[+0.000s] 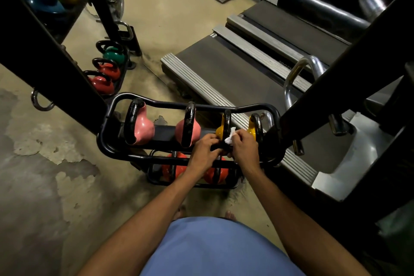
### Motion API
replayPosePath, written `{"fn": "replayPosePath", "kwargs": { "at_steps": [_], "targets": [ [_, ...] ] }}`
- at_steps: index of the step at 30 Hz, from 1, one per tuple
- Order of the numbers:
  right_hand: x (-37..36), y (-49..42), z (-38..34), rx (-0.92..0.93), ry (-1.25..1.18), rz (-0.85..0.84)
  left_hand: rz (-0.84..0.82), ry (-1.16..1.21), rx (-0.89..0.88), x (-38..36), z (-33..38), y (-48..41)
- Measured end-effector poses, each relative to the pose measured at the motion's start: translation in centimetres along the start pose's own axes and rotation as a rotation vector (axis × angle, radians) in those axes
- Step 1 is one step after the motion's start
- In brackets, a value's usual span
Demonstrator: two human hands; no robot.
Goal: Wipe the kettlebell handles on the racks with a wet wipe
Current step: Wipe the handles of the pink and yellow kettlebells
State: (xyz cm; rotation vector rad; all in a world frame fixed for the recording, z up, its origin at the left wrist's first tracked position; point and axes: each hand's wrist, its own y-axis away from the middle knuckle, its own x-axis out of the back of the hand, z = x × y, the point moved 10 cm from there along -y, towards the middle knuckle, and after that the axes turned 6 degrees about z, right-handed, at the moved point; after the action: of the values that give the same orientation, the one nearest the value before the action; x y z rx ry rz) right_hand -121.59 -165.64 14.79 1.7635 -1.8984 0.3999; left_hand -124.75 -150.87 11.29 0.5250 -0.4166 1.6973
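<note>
Risk 1: the handle [227, 121] of the yellow kettlebell [220, 132] shows chipped, rough black paint. The wet wipe [229, 139] is bunched small and could snag and tear there, or skip the handle's underside.
Risk 2: the bell sits loose on the upper tier of the rack [125, 156]. A hard rub could rock it against the second yellow kettlebell [255, 129] just beside it, or nip fingers against the near rail [170, 159].

Right hand [244, 148]: fingers curled, pinching the wipe and pressing it to the handle's right side.
Left hand [203, 148]: fingers curled at the handle's near foot, apparently gripping it to steady the bell; exact contact is partly hidden.
The two hands are close together, almost touching.

Location: toward the right end of the upper tier, third bell along; the two pink kettlebells [143, 129] stand nearer the left end.
</note>
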Motion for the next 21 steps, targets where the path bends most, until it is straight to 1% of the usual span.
{"fn": "replayPosePath", "kwargs": {
  "at_steps": [3,7,10,12,14,17,19,21],
  "targets": [
    [0.9,1.5,0.5,-0.018,-0.025,0.007,-0.008,0.002,-0.01,0.3,0.5,0.3],
    [2.9,2.5,-0.7,-0.02,-0.088,0.003,-0.009,0.031,-0.02,0.6,1.5,0.7],
    [4.4,2.2,-1.5,-0.002,-0.127,0.004,0.019,0.034,0.002,1.0,2.0,1.3],
    [5.7,1.1,-1.5,-0.009,-0.169,0.036,0.057,0.045,0.008,1.7,2.5,1.6],
    [7.3,-0.3,-1.8,-0.004,-0.182,0.076,0.129,0.047,-0.039,2.7,3.8,1.8],
    [9.6,-3.2,-2.7,0.024,-0.237,0.131,0.206,0.028,-0.169,3.4,7.3,1.8],
    [10.4,-5.2,-3.9,0.082,-0.259,0.135,0.222,0.01,-0.237,3.1,9.6,1.2],
    [11.1,-7.2,-5.4,0.149,-0.216,0.165,0.207,-0.004,-0.272,2.0,11.5,0.7]
  ]
}}
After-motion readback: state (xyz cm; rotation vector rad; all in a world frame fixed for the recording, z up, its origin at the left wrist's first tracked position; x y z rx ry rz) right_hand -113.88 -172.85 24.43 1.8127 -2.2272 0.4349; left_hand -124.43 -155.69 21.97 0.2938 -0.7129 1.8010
